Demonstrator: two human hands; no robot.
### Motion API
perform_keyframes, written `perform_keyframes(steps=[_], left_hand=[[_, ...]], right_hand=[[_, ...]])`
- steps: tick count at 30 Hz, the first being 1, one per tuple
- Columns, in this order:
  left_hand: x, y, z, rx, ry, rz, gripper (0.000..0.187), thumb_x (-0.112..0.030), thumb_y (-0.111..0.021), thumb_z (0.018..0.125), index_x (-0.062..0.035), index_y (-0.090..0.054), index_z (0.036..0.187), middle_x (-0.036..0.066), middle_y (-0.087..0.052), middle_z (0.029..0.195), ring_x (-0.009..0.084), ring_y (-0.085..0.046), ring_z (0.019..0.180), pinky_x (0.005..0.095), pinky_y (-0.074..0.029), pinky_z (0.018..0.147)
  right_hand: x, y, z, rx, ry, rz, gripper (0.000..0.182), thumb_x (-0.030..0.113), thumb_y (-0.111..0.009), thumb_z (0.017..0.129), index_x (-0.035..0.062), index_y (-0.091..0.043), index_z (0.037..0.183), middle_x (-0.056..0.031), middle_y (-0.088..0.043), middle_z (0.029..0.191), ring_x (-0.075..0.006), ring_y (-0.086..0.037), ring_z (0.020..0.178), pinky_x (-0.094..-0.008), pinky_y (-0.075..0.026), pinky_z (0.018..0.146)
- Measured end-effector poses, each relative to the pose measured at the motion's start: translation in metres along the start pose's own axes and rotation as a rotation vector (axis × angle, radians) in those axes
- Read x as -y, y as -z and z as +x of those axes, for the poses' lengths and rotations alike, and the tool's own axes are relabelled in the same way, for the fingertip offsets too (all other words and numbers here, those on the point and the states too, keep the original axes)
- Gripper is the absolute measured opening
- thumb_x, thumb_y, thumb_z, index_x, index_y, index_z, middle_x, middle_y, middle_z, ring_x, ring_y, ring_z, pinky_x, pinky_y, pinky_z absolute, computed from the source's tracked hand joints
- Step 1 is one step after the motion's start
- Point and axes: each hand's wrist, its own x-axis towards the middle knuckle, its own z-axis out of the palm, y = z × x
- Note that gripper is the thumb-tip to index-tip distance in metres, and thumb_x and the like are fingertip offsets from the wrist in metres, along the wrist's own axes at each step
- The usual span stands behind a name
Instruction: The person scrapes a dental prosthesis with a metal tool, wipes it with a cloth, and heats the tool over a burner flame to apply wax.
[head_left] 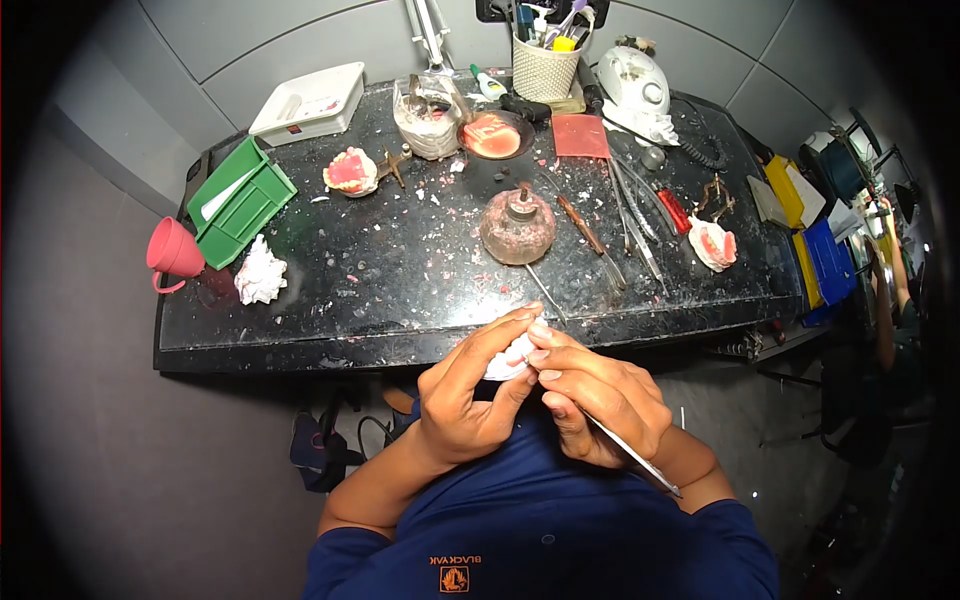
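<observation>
My left hand (470, 390) is closed around a small white dental cast (508, 364) with a bit of pink on it, held just in front of the bench edge. My right hand (608, 395) grips a thin metal dental instrument (636, 454), whose shaft slants down toward my right forearm. The fingertips of that hand meet the cast on its right side. Fingers hide much of the cast and the instrument's working end. Beyond both hands stands a round glass spirit burner (517, 232), with a wooden-handled wax knife (583, 226) beside it.
White and pink scraps litter the black bench (380, 310). On it are dental models (350, 173) (712, 243), a green tray (245, 205), a pink cup (174, 248), crumpled tissue (261, 273), a dish of pink wax (494, 134), a pink wax sheet (580, 135) and a tool basket (545, 72).
</observation>
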Motion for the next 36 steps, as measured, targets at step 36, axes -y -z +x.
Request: perform_keyframes(steps=[36], left_hand=[[-0.0020, 0.0020, 0.0027, 0.032, -0.018, 0.032, 0.040, 0.003, -0.075, 0.086, 0.0120, -0.063, 0.123, 0.029, -0.069, 0.122, 0.0357, -0.071, 0.113, 0.0387, -0.056, 0.096]], right_hand=[[0.0023, 0.0003, -0.0016, -0.018, -0.060, 0.014, 0.013, 0.005, -0.067, 0.097, -0.0063, -0.064, 0.105, -0.0206, -0.072, 0.103, -0.0351, -0.074, 0.102, -0.0383, -0.064, 0.087]])
